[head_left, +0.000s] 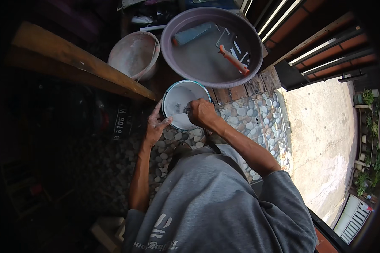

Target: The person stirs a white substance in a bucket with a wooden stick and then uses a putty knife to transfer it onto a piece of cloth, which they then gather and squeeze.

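Observation:
A small white bucket (173,97) with a teal rim and white material inside sits low in front of my body. My left hand (157,124) grips its left side, with fingers and thumb around the rim. My right hand (202,111) is closed on a dark tool (187,110) whose end is inside the bucket; the tool's exact kind is hard to make out. Just beyond is a wide purple basin (168,50) holding cloudy water, a blue roller (190,34), an orange roller handle (233,60) and several white strips.
A dusty pale bucket (128,52) stands left of the basin. A yellowish wooden beam (84,63) runs along the left, above a dark vehicle with a plate. Wooden boards (264,82), pebbled flooring (249,122), concrete paving (316,143), a slatted gate (312,38) and plants are also in view.

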Demonstrator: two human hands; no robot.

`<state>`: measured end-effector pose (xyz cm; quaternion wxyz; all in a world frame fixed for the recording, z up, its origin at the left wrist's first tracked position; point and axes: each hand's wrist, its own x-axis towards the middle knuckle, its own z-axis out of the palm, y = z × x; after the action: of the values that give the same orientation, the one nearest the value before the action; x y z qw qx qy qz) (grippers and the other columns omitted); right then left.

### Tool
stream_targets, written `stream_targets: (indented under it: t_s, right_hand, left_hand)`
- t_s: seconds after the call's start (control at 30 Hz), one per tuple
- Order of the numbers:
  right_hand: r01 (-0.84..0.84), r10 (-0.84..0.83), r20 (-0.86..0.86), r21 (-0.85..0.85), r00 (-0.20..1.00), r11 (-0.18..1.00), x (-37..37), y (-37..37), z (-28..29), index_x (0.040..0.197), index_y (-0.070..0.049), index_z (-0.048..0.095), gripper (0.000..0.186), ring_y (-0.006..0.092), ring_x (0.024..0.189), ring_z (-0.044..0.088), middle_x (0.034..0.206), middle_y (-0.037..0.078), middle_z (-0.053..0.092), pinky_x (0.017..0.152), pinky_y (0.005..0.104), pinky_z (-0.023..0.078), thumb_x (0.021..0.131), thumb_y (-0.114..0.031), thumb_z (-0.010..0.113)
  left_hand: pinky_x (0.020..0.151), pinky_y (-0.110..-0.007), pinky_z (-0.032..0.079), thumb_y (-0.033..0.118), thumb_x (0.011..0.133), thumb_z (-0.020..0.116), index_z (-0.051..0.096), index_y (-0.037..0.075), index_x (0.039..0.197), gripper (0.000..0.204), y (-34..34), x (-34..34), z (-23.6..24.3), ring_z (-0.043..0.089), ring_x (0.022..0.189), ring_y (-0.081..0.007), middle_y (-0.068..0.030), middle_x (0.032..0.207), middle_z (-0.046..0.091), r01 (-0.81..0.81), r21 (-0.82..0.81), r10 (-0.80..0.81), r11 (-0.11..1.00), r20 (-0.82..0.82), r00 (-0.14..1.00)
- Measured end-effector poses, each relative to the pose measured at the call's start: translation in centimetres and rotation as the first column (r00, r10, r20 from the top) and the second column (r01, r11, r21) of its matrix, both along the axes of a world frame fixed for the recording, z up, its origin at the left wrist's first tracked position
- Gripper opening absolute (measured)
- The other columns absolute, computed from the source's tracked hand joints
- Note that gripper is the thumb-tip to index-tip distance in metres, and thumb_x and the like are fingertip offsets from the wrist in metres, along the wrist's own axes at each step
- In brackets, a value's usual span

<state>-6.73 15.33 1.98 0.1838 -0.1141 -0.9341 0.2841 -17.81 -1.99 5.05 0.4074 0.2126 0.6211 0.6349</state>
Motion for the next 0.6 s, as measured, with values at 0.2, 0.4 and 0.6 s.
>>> stream_targets:
  t_s: [0.2,0.4,0.6]
  right_hand:
    - [0.067,-0.042,-0.180,0.136,0.983,0.988,-1.4,0.6,-2.2,0.081,-0.003,0.052,0.019,0.0352,0.062,0.057,0.065,0.015,0.057,0.057,0.0462,0.046,0.070,-0.014,0.064]
    - [0.086,-0.084,0.059,-0.032,0.995,0.996,0.8,-0.1,-1.2,0.076,0.002,0.064,0.023,0.0417,0.073,0.061,0.076,0.024,0.063,0.069,0.0477,0.049,0.067,-0.018,0.070]
    - [0.025,-0.021,0.199,-0.013,0.980,1.000,0.5,0.6,-1.4,0.073,-0.001,0.066,0.017,0.0393,0.073,0.061,0.078,0.022,0.064,0.071,0.0464,0.049,0.065,-0.016,0.067]
  left_hand:
    - [0.093,-0.027,0.042,0.013,0.080,0.068,0.029,-0.001,0.142,0.075,-0.4,0.2,-1.2,0.052,0.107,-0.0145,-0.0099,0.124,0.053,-0.010,0.046,0.010,0.999,0.015,1.000]
    - [0.106,-0.032,0.030,0.019,0.080,0.070,0.025,-0.002,0.143,0.080,-2.4,0.4,-3.9,0.038,0.126,-0.0189,-0.0128,0.140,0.040,0.019,0.064,-0.004,0.998,-0.234,0.972]
    - [0.085,-0.026,0.047,0.023,0.081,0.069,0.026,0.002,0.144,0.079,-1.4,0.2,-4.2,0.049,0.107,-0.0126,-0.0086,0.130,0.046,-0.008,0.150,0.037,0.989,-0.195,0.980]
